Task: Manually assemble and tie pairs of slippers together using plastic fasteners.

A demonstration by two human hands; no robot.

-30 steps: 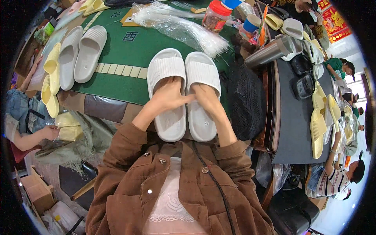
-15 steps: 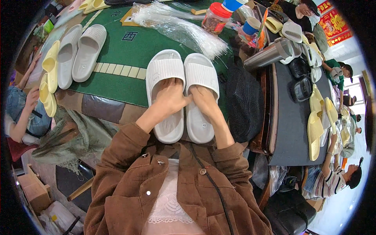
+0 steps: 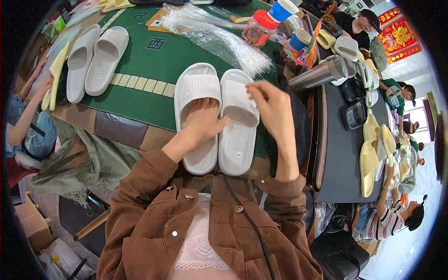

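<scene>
Two pale grey slide sandals lie side by side in front of me, toes pointing away. My left hand (image 3: 204, 117) is pushed into the left sandal (image 3: 198, 158), its fingertips hidden under the ribbed strap and its thumb stretched toward the other sandal. My right hand (image 3: 273, 103) is out of the right sandal (image 3: 237, 149), raised beside the outer edge of its strap. Its fingers are bent and slightly apart, with nothing seen between them; whether they touch the strap I cannot tell.
Another grey pair (image 3: 100, 65) lies on the green mat (image 3: 154, 65) at left. Beyond are a bundle of clear plastic bags (image 3: 219, 39), a red-lidded jar (image 3: 257, 29) and paper cups. A steel tumbler (image 3: 319, 74) and yellow sandals (image 3: 369, 161) lie at right. Other people sit on both sides.
My right hand has come out of the right sandal and moved up and right to its strap. At left, a person's hand has shifted the yellow sandals. My left hand stays in its sandal.
</scene>
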